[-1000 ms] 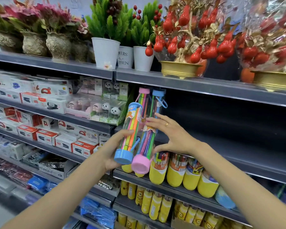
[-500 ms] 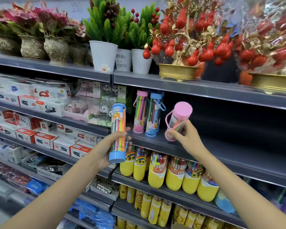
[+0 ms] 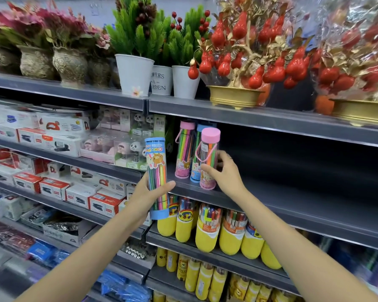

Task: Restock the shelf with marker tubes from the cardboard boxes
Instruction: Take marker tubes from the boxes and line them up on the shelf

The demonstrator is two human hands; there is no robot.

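My left hand [image 3: 150, 192] grips a blue-capped marker tube [image 3: 156, 162], held upright in front of the shelf edge. My right hand [image 3: 224, 173] holds a pink-capped marker tube [image 3: 208, 149] that stands upright on the dark grey shelf [image 3: 292, 205]. Just behind it stand another pink-capped tube [image 3: 184, 149] and a blue-capped tube [image 3: 197, 153], mostly hidden by the one I hold. To the right of the tubes the shelf board is bare. No cardboard box is in view.
Yellow marker tubs [image 3: 206, 234] fill the shelf below. Boxed staplers [image 3: 52, 188] and panda figures [image 3: 127, 147] fill the left bays. Potted artificial plants [image 3: 135, 51] and gold bowls of red fruit [image 3: 236, 97] line the top shelf.
My right hand has brought the pink-capped tube from a tilt down to upright on the shelf beside the two standing tubes. My left hand has raised its blue tube slightly.
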